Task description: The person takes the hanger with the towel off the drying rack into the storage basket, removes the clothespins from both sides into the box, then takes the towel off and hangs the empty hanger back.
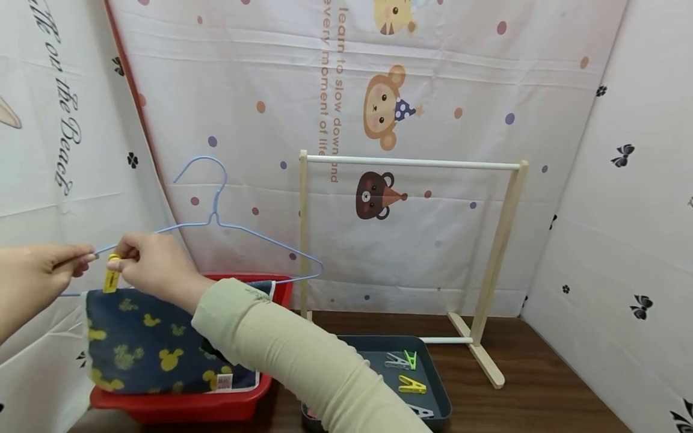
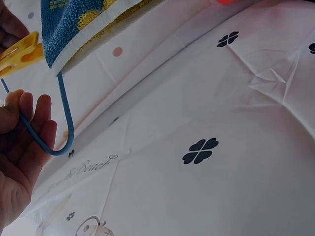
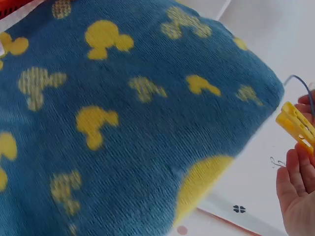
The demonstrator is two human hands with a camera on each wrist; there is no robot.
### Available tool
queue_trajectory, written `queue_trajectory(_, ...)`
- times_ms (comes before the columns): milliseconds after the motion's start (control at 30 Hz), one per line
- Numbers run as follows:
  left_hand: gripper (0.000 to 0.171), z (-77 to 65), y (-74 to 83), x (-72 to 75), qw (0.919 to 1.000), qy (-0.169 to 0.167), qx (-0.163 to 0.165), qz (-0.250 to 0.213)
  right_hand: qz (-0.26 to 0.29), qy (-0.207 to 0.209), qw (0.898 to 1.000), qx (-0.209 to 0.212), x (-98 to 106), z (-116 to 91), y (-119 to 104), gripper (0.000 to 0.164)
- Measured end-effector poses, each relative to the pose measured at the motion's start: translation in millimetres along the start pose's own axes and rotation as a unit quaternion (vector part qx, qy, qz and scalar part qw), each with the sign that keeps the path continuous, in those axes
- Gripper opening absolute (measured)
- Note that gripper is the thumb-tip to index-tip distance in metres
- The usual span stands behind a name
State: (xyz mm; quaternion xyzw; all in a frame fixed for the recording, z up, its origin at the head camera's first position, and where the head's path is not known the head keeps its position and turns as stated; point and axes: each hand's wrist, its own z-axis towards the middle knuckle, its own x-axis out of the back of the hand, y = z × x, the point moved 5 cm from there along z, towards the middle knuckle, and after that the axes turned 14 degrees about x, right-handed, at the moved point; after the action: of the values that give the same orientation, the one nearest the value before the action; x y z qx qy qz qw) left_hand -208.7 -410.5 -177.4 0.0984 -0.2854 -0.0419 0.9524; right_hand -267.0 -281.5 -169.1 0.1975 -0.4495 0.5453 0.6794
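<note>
A light blue wire hanger [image 1: 260, 232] is held up at its left side by my left hand [image 1: 29, 279], which pinches the wire with thumb and fingers. Over its bottom bar hangs a dark blue towel [image 1: 157, 346] with yellow mouse-head prints. My right hand [image 1: 162, 261] pinches a yellow clothespin [image 1: 110, 278], whose lower end is right at the towel's top left corner. In the left wrist view, the hanger's rounded end [image 2: 63, 147] curves past the left fingers. The towel [image 3: 123, 137] fills much of the right wrist view, with the clothespin [image 3: 296, 125] beside its corner.
Behind and below the towel stands a red basin [image 1: 189, 409]. A dark grey tray [image 1: 373, 344] holds several clothespins, among them a yellow one [image 1: 412, 385] and a green one [image 1: 410, 359], partly hidden by my right sleeve. A wooden rack [image 1: 497, 258] with white rods stands behind.
</note>
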Motion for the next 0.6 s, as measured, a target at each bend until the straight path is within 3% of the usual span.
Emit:
queue_trajectory(67, 0.017, -2.2, 8.3, 2.8, 0.9988, -0.005, -0.015, 0.047, 0.016, -0.007, 1.0, -0.004, 0, -1, 1, 0.015)
queue_trajectory(233, 0.022, -4.0, 12.5, 5.3, 0.9956, -0.002, -0.022, 0.091, 0.058, -0.026, 0.998, -0.019, -3, -4, 3, 0.023)
queue_trajectory(433, 0.019, -0.1, 1.0, 3.3, 0.9984, -0.011, -0.005, 0.055, 0.078, -0.025, 0.997, -0.009, -1, -9, 3, 0.028)
queue_trajectory(600, 0.02, -0.5, -1.4, 3.0, 0.9981, -0.012, 0.004, 0.06, 0.093, -0.026, 0.995, 0.019, 6, -20, 7, 0.034)
